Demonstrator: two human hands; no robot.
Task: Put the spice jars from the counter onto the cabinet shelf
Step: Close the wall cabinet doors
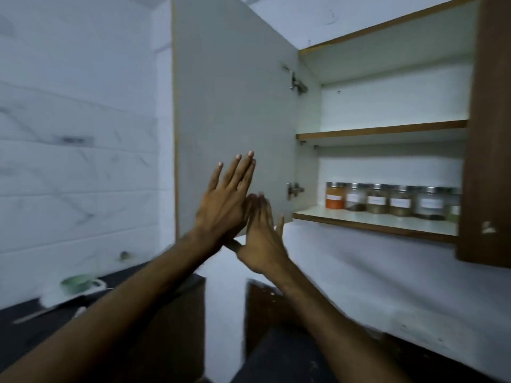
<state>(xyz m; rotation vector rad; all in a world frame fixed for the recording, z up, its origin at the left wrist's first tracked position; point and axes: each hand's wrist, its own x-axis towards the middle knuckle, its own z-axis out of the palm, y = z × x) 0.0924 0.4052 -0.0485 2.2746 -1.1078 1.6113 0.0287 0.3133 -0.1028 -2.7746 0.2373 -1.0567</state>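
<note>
White marble-look tiles cover the wall (77, 150) on the left, and a wall cabinet (486, 134) with brown edging hangs to the right, its pale door (235, 106) swung wide open on two metal hinges. Along the back of the lower shelf (367, 221) stands a row of spice jars (392, 201), upright with their long axes vertical, metal lids up and white labels facing outward, each one touching or just beside its neighbour. The leftmost jar (335, 199) holds orange powder in its lower part; the next ones hold brownish or greyish contents that are too blurred to tell apart, and the last jar at the right end is partly hidden by the cabinet's brown side. The upper shelf (381, 129) carries nothing visible. In front of the open door, the left hand (225, 200) is raised with fingers straight and spread, holding nothing. The right hand (261, 239) is pressed against it, palm to palm, fingers extended and also empty, though motion blur softens it. Below, at the dark counter's (33, 327) far left edge, sits a blurred green cup (78, 283).
</note>
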